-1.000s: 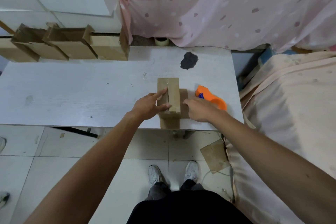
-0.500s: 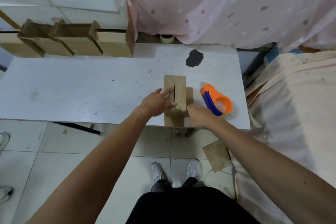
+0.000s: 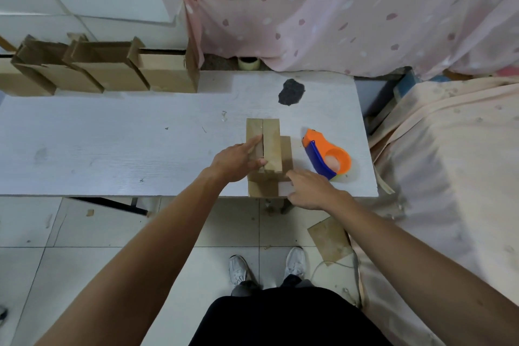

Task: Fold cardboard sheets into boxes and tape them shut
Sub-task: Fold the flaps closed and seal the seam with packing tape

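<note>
A small brown cardboard box (image 3: 271, 143) lies near the front edge of the white table (image 3: 112, 143), its two top flaps meeting along a middle seam. My left hand (image 3: 233, 161) presses the flaps down, index finger straight along the seam and thumb across the near end. Another flap (image 3: 262, 187) sticks out flat toward me at the table's edge. My right hand (image 3: 311, 191) rests on the table at the box's near right corner, fingertips touching the side flap. An orange and blue tape dispenser (image 3: 327, 157) lies just right of the box, held by neither hand.
Several folded open boxes (image 3: 112, 70) stand in a row at the back left. A tape roll (image 3: 248, 62) sits behind the table under a pink curtain. A dark patch (image 3: 291, 92) marks the tabletop. A cloth-covered bed (image 3: 449, 163) is at the right, a cardboard scrap (image 3: 330, 239) on the floor.
My right hand drew back from beside the tape dispenser to the box's near right corner, uncovering the dispenser. My left hand stayed pressing on the flaps.
</note>
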